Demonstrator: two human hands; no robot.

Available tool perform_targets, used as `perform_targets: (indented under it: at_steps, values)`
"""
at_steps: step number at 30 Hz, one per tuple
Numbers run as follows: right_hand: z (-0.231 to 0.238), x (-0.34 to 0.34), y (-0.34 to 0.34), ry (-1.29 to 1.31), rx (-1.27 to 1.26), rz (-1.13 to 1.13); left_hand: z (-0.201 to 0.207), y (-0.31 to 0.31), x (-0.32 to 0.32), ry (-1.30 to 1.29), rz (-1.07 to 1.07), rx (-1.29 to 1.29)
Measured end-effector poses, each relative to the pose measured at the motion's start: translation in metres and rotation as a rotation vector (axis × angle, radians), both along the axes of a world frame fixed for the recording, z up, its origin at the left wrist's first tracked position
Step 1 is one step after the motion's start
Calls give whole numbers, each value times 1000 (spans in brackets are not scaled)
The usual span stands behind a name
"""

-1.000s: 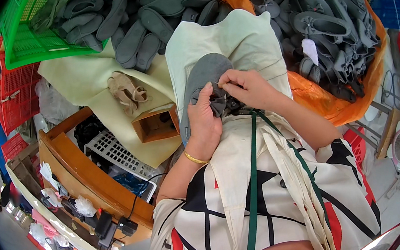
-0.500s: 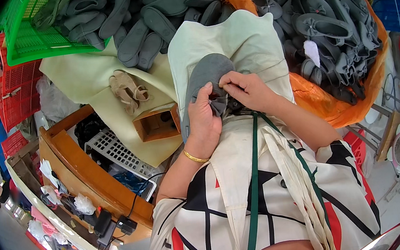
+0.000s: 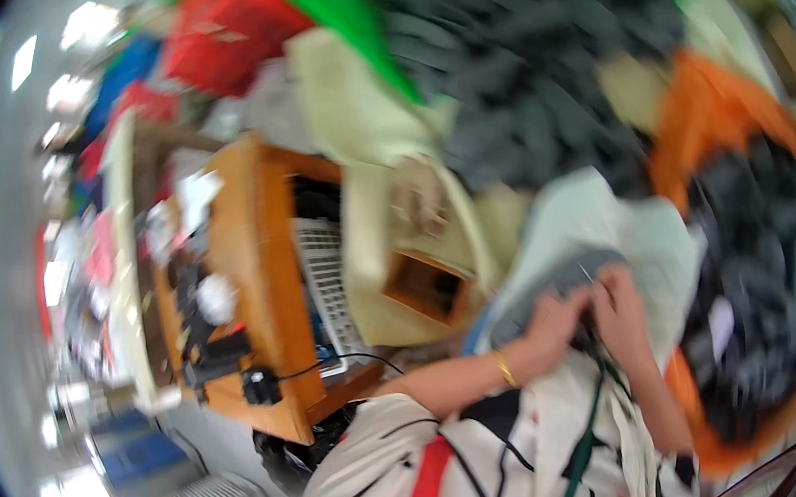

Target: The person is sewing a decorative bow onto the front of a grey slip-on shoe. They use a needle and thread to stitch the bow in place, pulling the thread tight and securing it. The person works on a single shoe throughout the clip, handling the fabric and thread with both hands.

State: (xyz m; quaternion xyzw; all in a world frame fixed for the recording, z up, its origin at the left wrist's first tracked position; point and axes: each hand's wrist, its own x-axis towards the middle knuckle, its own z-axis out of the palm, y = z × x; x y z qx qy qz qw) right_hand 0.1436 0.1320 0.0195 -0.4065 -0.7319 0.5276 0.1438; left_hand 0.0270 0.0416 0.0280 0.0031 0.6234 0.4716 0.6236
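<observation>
A grey cloth shoe (image 3: 520,317) lies over the white cloth (image 3: 569,209) on my lap, its sole side tilted up to the left. My left hand (image 3: 551,327), with a gold bangle at the wrist, is closed on the shoe. Close beside it, the fingers of my right hand (image 3: 618,312) are bent and pinched at the shoe's opening. The picture is smeared by motion, so the fingertips and any small thing between them do not show clearly.
Beyond my lap is a heap of grey shoes (image 3: 527,81) beside a green crate (image 3: 336,5). More shoes fill an orange sack (image 3: 700,98) at right. At left are a small open box (image 3: 423,288), tan sandals (image 3: 419,200) and a wooden desk (image 3: 269,296) with a black cord.
The whole view has swung to the left, showing more of the desk and room. The shoe and both hands now appear further right and lower. Both hands stay together at the shoe.
</observation>
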Motion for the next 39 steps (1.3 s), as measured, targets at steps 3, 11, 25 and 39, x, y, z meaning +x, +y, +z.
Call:
perform_targets:
  at_steps: [3,11,25,39]
  values:
    - [18,-2,7,-84,-126,74,-12,-3,16,-104,294,149]
    - [23,-6,19,61,104,243,-47,-14,30,-116,238,164]
    - [-12,0,19,296,-481,-47,-17,-16,25,-27,116,260]
    - [25,33,12,547,-862,-213,-10,-8,1,722,-310,400]
